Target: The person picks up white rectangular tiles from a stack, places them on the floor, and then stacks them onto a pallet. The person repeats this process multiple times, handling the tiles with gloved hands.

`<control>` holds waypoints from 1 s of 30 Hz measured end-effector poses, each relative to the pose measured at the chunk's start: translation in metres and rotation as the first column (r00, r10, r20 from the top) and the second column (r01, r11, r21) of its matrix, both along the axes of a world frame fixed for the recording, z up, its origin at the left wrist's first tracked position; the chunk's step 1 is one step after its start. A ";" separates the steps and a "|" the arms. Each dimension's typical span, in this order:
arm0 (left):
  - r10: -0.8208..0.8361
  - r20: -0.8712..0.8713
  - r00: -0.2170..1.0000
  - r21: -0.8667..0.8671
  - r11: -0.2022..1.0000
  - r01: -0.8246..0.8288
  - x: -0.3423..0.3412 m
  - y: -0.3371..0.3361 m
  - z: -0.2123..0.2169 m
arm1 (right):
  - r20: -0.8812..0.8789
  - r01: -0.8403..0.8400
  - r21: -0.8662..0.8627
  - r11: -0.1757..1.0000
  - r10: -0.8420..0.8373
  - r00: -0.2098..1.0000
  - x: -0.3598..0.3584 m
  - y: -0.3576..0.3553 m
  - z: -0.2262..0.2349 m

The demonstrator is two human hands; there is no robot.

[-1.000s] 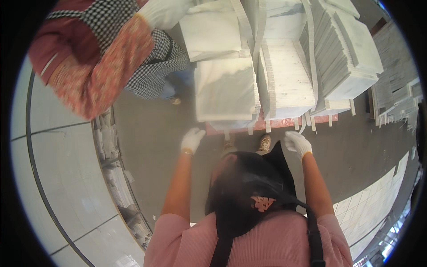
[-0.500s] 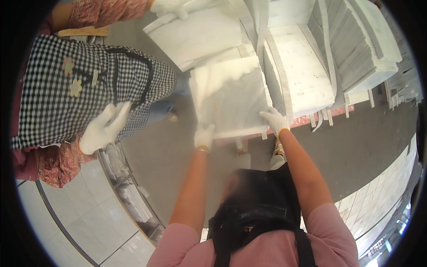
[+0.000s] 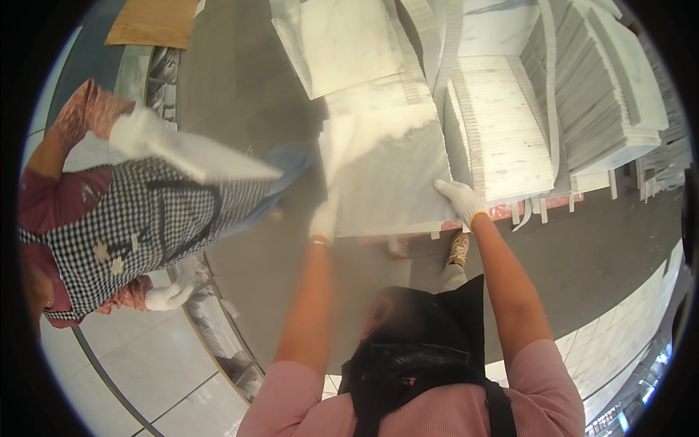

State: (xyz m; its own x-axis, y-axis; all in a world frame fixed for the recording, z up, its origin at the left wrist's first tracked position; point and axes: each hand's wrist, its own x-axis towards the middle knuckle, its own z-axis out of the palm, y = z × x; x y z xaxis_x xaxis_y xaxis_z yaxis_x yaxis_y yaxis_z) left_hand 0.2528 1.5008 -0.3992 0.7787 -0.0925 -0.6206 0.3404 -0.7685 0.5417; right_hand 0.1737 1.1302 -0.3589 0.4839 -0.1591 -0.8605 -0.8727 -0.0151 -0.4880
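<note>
A square white-and-grey marble tile lies in front of me on top of others like it. My left hand, in a white glove, is closed on its left edge near the close corner. On the opposite side my right hand, also gloved, grips the right edge, its fingers partly over the top. Whether the tile is raised off those below, I cannot tell. Just beyond it stands another pale tile, leaning at an angle.
At left, a co-worker in a checked apron carries a blurred white slab in one gloved hand. Rows of upright marble tiles stand to the right, with thicker stacks beyond. A wooden board is at far left.
The co-worker has drawn back leftward from the far tiles and now holds a white slab. Both my hands keep their grip on the marble tile, which sits slightly lower and farther right in view.
</note>
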 end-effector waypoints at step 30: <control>0.074 0.110 0.991 -0.326 0.945 -0.034 -0.307 -0.073 0.155 | 0.347 0.271 0.134 0.953 -0.302 0.888 -0.223 -0.064 0.161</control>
State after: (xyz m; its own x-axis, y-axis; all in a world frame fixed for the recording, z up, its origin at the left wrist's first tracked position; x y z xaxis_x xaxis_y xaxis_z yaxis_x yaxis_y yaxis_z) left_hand -0.0539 1.4274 -0.2446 0.8541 -0.2282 -0.4673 0.2946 -0.5281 0.7964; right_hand -0.0495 1.0663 -0.1974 0.7057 -0.2759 -0.6526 -0.5982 0.2615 -0.7575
